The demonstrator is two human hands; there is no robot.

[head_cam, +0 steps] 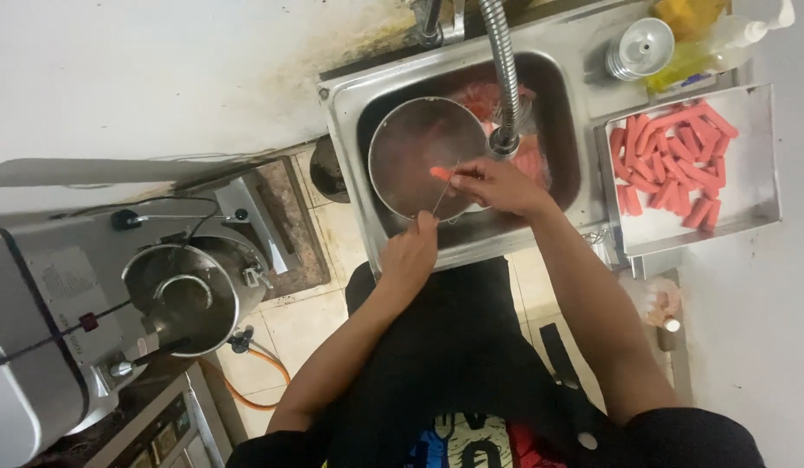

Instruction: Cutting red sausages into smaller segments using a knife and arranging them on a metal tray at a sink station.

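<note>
My right hand (499,185) holds a small orange-red sausage (441,173) over a round metal bowl (410,147) in the steel sink (350,95). My left hand (410,251) is closed on the near end of a thin skewer (443,198), whose tip points up toward the sausage. More red sausages (527,160) lie in the sink behind the flexible faucet hose (503,69).
A steel tray (753,186) at the right holds several peeled sausages (675,160). A metal lid (638,48) and a soap bottle (722,39) sit behind it. A large mixer with a steel bowl (189,295) stands at the left, above tiled floor.
</note>
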